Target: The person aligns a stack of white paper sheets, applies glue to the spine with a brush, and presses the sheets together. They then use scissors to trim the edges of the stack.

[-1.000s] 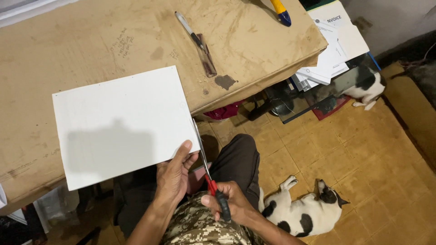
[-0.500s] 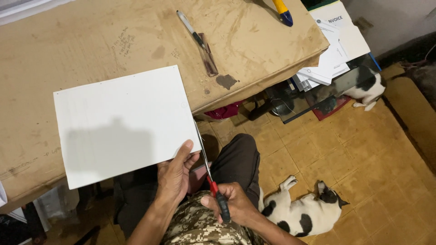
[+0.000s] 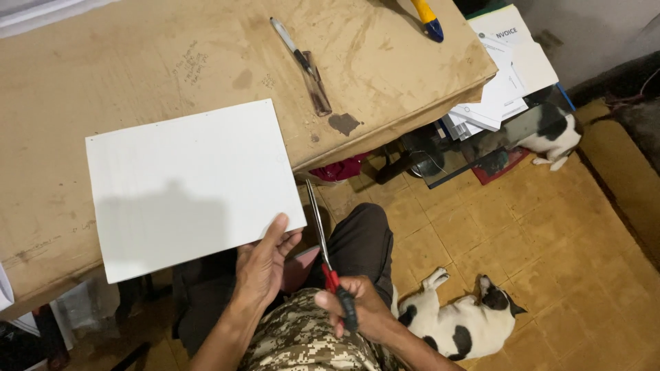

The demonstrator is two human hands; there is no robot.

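Note:
A white rectangular sheet (image 3: 189, 182) lies partly on a brown cardboard-covered table (image 3: 137, 62) and overhangs its near edge. My left hand (image 3: 265, 264) pinches the sheet's near right corner, thumb on top. My right hand (image 3: 357, 312) grips the red and black handles of long scissors (image 3: 323, 240). The slim blades point up toward the table edge, just right of the sheet, and look nearly closed.
A pen and a brown strip (image 3: 306, 65) lie on the table, with a yellow and blue tool (image 3: 427, 15) at the far edge. Papers (image 3: 505, 65) are stacked under the table's right end. One black and white cat (image 3: 460, 319) lies by my knee, another (image 3: 553, 134) farther right.
The white sheet has shifted slightly to the right along the table edge. Both hands and the scissors stay in nearly the same place.

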